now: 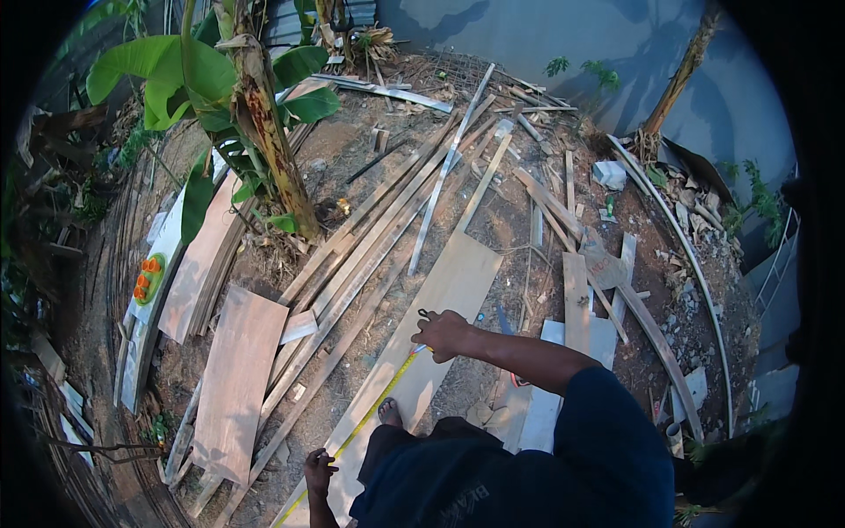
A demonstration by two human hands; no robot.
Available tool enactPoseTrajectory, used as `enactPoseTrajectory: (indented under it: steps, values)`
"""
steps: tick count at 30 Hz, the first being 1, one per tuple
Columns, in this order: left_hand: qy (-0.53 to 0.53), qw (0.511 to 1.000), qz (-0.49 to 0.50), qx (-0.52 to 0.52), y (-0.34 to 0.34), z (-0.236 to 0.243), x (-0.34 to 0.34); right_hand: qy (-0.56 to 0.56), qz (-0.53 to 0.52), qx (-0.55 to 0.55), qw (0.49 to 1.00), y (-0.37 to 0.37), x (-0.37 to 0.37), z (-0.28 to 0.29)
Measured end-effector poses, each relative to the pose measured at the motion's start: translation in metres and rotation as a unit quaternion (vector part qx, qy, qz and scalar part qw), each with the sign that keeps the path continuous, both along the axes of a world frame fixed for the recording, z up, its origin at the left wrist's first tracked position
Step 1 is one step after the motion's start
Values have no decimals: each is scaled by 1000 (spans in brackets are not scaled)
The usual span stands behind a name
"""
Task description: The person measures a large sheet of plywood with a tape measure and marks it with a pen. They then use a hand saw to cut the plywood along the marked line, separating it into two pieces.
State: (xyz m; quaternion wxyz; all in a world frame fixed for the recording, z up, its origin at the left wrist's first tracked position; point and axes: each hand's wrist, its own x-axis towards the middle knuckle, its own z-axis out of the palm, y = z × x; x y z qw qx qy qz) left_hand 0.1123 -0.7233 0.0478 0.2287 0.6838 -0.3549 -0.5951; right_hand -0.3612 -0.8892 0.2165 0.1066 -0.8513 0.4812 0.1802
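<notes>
My right hand (438, 333) is closed around a tape measure, mostly hidden, with a dark loop showing above my fingers; a small white item below them is too small to name. The yellow tape (374, 403) runs diagonally from there down a long pale plywood board (466, 273) to the lower edge. Beside the tape at the lower left, my left hand (319, 473) has curled fingers; what they hold is hard to make out. My sandaled foot (390, 411) rests on the board.
Loose battens (370, 238) lie on the dirt. Panels (238, 378) are at left, near orange items on a green tray (148, 280). A blue handsaw (503, 321) lies right of the board. Banana trunks (286, 194) stand at upper left; a grey wall (537, 44) is behind.
</notes>
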Motion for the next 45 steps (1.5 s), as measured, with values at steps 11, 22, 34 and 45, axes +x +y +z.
enactPoseTrajectory:
  steps: [11, 22, 34, 45]
  values:
    - [157, 822, -539, 99, -199, 107, -242, -16, -32, 26, 999, -68, -153, 35]
    - [-187, 824, -518, -135, -222, 44, -492, -44, 48, -15, 998, -195, -365, 52]
    - [31, 886, -448, -119, -333, 153, -721, 7, 70, 37, 997, -391, -558, 36]
    - [96, 914, -395, -23, -437, 183, -858, 61, -11, 135, 989, -536, -783, 6]
